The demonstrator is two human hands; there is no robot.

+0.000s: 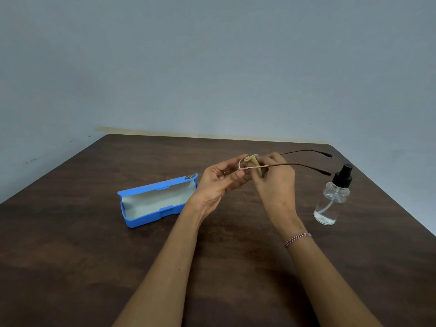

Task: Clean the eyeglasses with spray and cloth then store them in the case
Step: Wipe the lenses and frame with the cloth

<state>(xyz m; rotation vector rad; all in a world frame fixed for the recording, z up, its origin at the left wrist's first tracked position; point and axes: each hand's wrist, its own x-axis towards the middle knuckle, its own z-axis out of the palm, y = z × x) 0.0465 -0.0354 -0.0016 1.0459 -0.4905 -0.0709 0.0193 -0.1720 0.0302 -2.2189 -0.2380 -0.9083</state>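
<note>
Thin-framed eyeglasses point(304, 164) with brown temples are held above the middle of the table, temples unfolded and pointing right. My left hand point(221, 182) pinches the frame's left edge. My right hand point(276, 180) presses a small yellowish cloth point(253, 161) against a lens. A blue glasses case point(132, 221) lies open to the left of my hands, its pale lining showing and nothing inside. A clear spray bottle point(331, 204) with a black pump cap stands upright at the right, apart from my hands.
The dark brown wooden table point(94, 267) ends at a grey wall behind and drops off at the right edge near the bottle. A beaded bracelet point(297, 239) circles my right wrist.
</note>
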